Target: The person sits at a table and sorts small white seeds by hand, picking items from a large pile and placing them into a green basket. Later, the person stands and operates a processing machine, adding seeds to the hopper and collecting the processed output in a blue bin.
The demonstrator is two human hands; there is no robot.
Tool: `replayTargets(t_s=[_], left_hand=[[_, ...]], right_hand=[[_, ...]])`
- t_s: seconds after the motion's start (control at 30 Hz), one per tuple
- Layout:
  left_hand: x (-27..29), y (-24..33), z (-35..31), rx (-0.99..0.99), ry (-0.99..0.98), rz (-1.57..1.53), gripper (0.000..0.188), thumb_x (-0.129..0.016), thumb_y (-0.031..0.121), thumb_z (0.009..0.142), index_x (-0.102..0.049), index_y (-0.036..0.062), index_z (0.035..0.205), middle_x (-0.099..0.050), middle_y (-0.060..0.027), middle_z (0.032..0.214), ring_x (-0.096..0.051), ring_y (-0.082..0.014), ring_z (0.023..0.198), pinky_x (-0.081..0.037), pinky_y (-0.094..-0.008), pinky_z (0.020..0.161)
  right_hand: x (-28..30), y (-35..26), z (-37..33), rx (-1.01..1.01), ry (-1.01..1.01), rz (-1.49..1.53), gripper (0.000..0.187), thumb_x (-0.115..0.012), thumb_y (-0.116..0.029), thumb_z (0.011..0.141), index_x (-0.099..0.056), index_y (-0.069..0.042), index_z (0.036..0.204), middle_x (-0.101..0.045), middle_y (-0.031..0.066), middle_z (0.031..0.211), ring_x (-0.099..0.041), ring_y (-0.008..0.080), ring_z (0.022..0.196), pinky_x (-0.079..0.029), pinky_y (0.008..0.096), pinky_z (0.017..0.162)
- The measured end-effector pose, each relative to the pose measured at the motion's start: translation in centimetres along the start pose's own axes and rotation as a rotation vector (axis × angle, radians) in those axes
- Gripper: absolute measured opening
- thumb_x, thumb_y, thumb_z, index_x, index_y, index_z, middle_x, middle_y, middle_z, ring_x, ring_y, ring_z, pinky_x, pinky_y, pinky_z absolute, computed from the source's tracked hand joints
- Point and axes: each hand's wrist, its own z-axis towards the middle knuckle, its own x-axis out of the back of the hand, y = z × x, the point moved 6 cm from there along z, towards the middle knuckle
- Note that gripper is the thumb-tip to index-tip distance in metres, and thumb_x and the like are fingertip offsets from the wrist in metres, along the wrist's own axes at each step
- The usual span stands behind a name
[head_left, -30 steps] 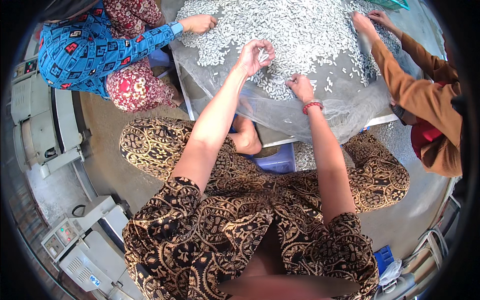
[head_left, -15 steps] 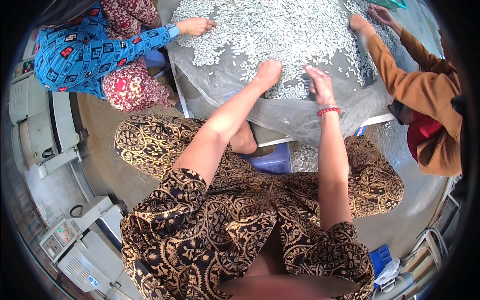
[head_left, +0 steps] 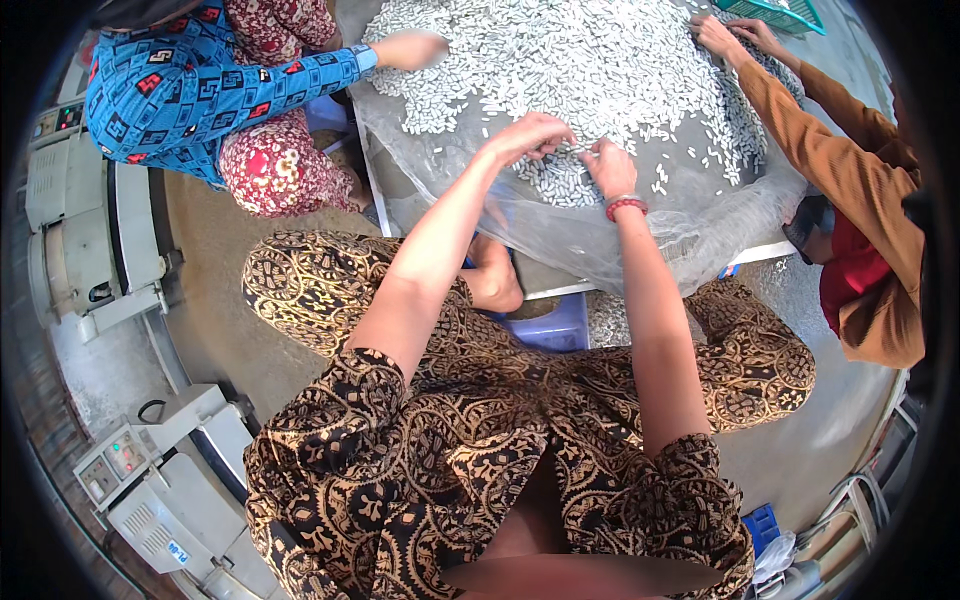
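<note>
A wide heap of small white-and-grey capsule-shaped pieces (head_left: 590,65) spreads over the low table before me. At the heap's near edge my left hand (head_left: 532,138) is bent over the pieces, its fingers curled and drawn together. Close on its right, my right hand (head_left: 610,168), with a red bead bracelet (head_left: 626,208) at the wrist, has its fingers curled and pointing toward the left one. Whatever the fingertips hold is too small to make out. A smaller cluster of pieces (head_left: 562,185) lies just below and between both hands.
Thin clear plastic sheeting (head_left: 690,228) covers the table's near side. A co-worker's blue sleeve (head_left: 300,90) reaches in from the left, another's brown sleeves (head_left: 800,130) from the right. A green basket (head_left: 785,14) sits far right; a blue stool (head_left: 552,325) is below the table edge.
My right hand has moved left, close to my left hand, and its fingers have curled in. My left hand has turned, its fingers now pointing toward the right one. The view has shifted slightly.
</note>
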Motion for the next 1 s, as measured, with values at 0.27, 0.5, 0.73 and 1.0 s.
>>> replayTargets(t_s=[0.27, 0.5, 0.73, 1.0], left_hand=[[-1.0, -4.3, -0.1, -0.086, 0.322, 1.229, 0.018, -0.063, 0.02, 0.072, -0.067, 0.0085, 0.085, -0.064, -0.0156, 0.085, -0.061, -0.0323, 0.083, -0.048, -0.0397, 0.075], [2.9, -5.7, 1.5, 0.096, 0.27, 0.373, 0.044, -0.052, 0.042, 0.083, -0.06, 0.0062, 0.107, -0.063, -0.008, 0.101, -0.058, -0.0168, 0.093, -0.046, -0.0299, 0.077], [-0.6, 1.6, 0.5, -0.024, 0.089, -0.309, 0.02, -0.049, 0.02, 0.076, -0.058, 0.004, 0.085, -0.054, -0.0032, 0.072, -0.045, -0.011, 0.052, -0.032, -0.0216, 0.041], [-2.3, -2.3, 3.8, 0.078, 0.19, 0.438, 0.026, -0.062, 0.028, 0.074, -0.07, 0.0033, 0.074, -0.05, -0.0032, 0.047, -0.049, -0.0113, 0.048, -0.034, -0.0277, 0.04]], right_hand=[[1.2, 2.7, 0.9, -0.027, -0.051, 0.988, 0.016, -0.068, -0.009, 0.076, -0.065, 0.001, 0.087, -0.062, -0.0019, 0.074, -0.052, 0.0063, 0.059, -0.043, 0.0215, 0.054], [4.4, 6.4, -1.7, -0.054, -0.285, 1.547, 0.012, -0.056, -0.004, 0.078, -0.057, -0.007, 0.09, -0.054, 0.0009, 0.078, -0.047, 0.009, 0.063, -0.041, 0.0234, 0.055], [0.5, 1.8, -2.1, 0.129, -0.244, 0.569, 0.022, -0.055, -0.023, 0.081, -0.064, -0.003, 0.084, -0.064, 0.0143, 0.08, -0.061, 0.0275, 0.078, -0.047, 0.0378, 0.074], [-1.4, -1.2, -4.1, 0.238, 0.071, -0.283, 0.008, -0.056, -0.008, 0.073, -0.064, -0.005, 0.072, -0.064, 0.0128, 0.073, -0.064, 0.028, 0.075, -0.051, 0.0372, 0.063]])
